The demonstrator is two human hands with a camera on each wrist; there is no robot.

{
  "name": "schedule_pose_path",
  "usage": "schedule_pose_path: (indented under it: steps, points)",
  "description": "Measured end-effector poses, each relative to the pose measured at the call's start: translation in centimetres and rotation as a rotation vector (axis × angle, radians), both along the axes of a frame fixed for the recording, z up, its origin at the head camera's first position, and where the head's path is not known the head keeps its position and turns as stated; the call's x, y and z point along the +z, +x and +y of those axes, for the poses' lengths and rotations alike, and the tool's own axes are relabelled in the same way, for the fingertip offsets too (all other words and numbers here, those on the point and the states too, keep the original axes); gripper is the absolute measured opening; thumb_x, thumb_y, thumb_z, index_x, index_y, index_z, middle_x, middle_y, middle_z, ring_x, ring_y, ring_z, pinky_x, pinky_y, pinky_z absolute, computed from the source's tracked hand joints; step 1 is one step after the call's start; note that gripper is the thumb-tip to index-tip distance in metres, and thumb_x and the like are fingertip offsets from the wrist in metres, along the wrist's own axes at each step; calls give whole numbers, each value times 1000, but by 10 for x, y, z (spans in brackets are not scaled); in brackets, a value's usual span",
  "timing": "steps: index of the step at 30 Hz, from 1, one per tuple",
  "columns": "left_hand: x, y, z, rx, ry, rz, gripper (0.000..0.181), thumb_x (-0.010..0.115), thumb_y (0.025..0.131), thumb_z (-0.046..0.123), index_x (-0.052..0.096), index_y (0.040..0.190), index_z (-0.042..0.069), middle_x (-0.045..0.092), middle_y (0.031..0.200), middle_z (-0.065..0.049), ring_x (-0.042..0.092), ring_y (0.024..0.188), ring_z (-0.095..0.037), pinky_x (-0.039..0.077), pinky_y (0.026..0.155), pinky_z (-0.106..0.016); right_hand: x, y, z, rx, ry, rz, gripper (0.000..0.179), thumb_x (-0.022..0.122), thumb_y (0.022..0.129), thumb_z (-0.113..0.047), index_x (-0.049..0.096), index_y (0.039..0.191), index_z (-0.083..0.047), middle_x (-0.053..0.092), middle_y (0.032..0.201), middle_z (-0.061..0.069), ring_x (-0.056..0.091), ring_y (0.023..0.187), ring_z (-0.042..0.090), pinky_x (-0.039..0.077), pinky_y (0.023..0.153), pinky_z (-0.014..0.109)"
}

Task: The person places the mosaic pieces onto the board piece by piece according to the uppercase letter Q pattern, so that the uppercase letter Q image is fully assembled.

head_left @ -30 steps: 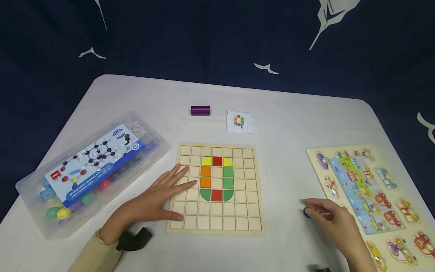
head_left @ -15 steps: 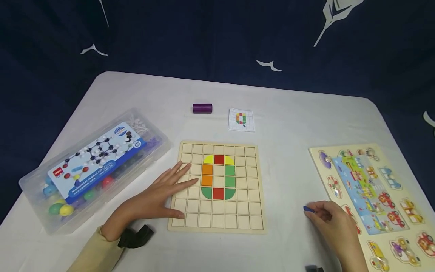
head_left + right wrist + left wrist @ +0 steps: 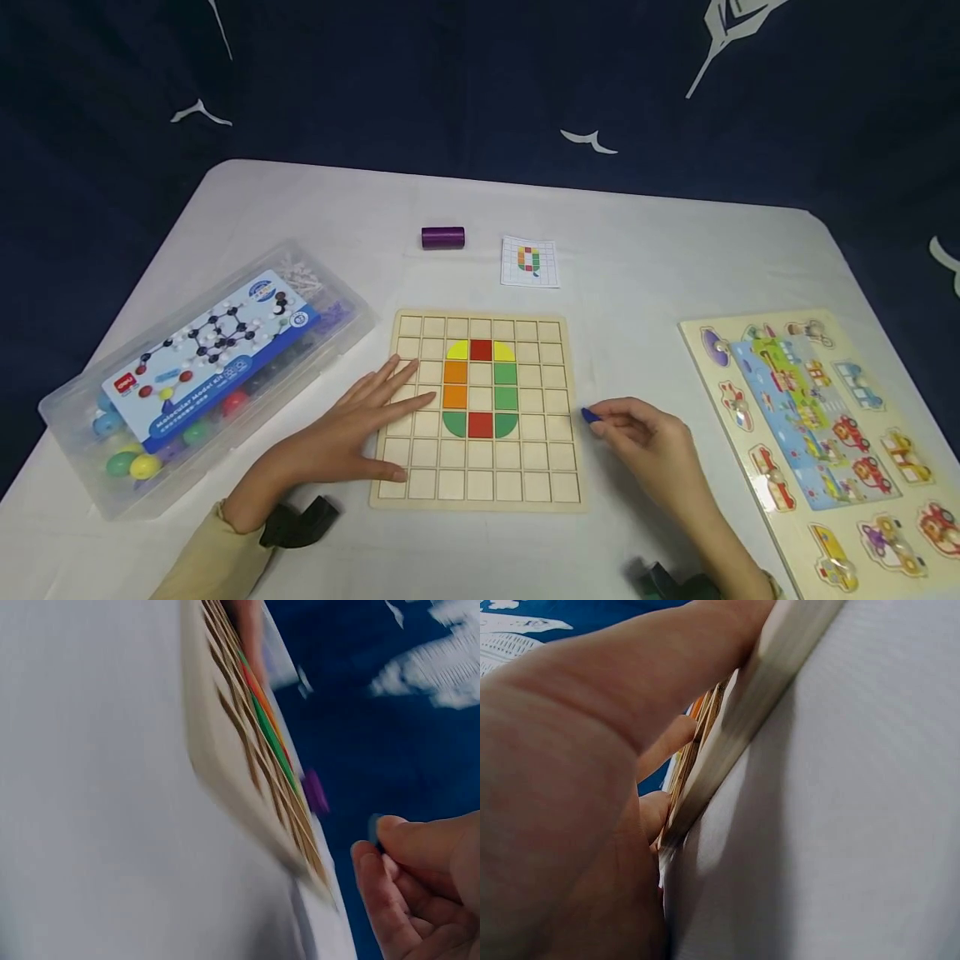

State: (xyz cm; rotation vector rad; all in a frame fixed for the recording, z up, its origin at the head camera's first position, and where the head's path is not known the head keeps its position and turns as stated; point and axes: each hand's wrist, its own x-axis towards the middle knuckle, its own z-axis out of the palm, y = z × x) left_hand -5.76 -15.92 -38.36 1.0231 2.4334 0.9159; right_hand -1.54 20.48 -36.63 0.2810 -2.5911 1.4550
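Observation:
A wooden grid board lies mid-table, with red, yellow, orange and green tiles set in its cells as a ring. My left hand rests with fingers spread on the board's left edge; the left wrist view shows its thumb along that edge. Between thumb and fingers my right hand pinches a small dark blue tile, just off the board's right edge. In the right wrist view the tile is seen edge-on and partly hidden by the fingertips. A printed pattern card lies beyond the board.
At the left stands a clear plastic molecular model kit box with coloured balls inside. A purple cylinder lies behind the board. On the right is a wooden picture puzzle. A dark blue curtain hangs behind the table.
My right hand has moved left from beside the picture puzzle to the grid board's right edge, carrying the blue tile. My left hand has stayed on the board.

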Motion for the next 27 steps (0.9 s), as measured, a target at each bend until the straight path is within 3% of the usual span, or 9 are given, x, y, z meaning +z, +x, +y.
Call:
schedule_pose_path:
  steps: [4,10,16,27]
  points:
    - [-1,1,0,4,-4,-5,91,80,71,40,34,147,19,1,156,-7,-12,139,-24,-1,107,-53,-5,-4,-26,108,-14,34,21,74,72,11,68,88,-3,67,80,-3,62,68,10,52,61,21]
    - [-1,1,0,2,1,-4,90,79,71,39,35,146,19,1,156,-7,-12,139,-24,-1,107,-53,-12,-1,-49,209,-16,69,23,77,71,5,69,85,-11,65,78,-8,55,62,9,47,54,19]
    - [-1,0,0,0,-4,7,90,79,71,40,35,146,19,1,156,-7,-12,139,-25,-1,107,-53,-18,4,-58,224,-11,80,24,80,70,1,69,84,-16,65,82,-9,53,65,8,44,55,18]
    - [-1,-1,0,2,-5,5,90,79,71,40,35,146,20,0,156,-6,-12,139,-24,-1,107,-53,-25,3,-64,254,97,146,26,82,65,1,69,80,-15,64,84,-14,53,69,6,44,62,17]
